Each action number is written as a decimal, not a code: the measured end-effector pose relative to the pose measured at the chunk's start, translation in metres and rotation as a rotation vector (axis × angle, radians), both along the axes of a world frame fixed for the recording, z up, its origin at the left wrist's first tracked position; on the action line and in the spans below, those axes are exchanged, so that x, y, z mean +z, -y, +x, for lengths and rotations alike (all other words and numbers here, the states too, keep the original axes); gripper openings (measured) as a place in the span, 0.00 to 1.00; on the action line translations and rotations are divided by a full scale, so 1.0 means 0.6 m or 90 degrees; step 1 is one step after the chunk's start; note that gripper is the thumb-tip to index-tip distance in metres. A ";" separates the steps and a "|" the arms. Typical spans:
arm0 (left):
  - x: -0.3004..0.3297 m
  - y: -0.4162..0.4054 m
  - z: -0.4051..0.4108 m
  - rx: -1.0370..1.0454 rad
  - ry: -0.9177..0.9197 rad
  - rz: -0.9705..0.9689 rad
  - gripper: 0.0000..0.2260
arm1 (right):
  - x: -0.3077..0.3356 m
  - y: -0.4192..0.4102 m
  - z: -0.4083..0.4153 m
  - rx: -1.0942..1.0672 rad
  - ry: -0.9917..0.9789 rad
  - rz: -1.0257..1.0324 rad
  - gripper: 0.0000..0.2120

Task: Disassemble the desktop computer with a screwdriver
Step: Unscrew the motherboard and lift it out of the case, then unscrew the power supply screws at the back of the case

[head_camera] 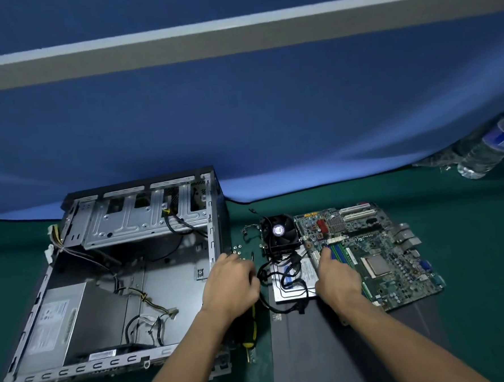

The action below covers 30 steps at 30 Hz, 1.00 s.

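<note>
The opened desktop case (109, 288) lies on the left with its power supply (58, 320) still inside. The removed motherboard (378, 254) rests on the right, partly on a dark side panel (313, 343). A yellow-and-black screwdriver (253, 329) lies between the case and the panel. My left hand (231, 280) is palm down over its shaft, fingers curled around it. My right hand (335, 277) reaches onto the motherboard, fingertips at the near end of the green memory sticks (341, 251). What those fingertips hold is hidden.
A black cooler fan (279, 230) and a silver drive (291, 280) with black cables lie left of the motherboard. Several loose screws (236, 248) sit just beyond my left hand. A plastic water bottle (490, 149) lies at the far right. A blue partition (240, 117) stands behind the green table.
</note>
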<state>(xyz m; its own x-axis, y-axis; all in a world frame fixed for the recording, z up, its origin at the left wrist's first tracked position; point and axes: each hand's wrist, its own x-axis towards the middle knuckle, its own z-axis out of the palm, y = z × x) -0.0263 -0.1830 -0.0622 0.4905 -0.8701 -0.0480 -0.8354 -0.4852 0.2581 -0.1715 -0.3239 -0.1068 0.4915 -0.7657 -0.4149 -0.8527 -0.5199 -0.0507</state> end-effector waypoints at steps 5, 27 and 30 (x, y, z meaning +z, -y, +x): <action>-0.001 0.000 0.001 0.018 -0.022 0.001 0.09 | -0.007 0.014 0.006 0.037 -0.011 -0.020 0.25; 0.010 -0.008 -0.004 0.107 0.041 -0.131 0.05 | -0.067 -0.176 0.114 0.002 0.137 0.304 0.03; 0.008 -0.012 -0.004 0.111 0.035 -0.158 0.05 | -0.059 -0.179 0.110 -0.047 0.160 0.354 0.09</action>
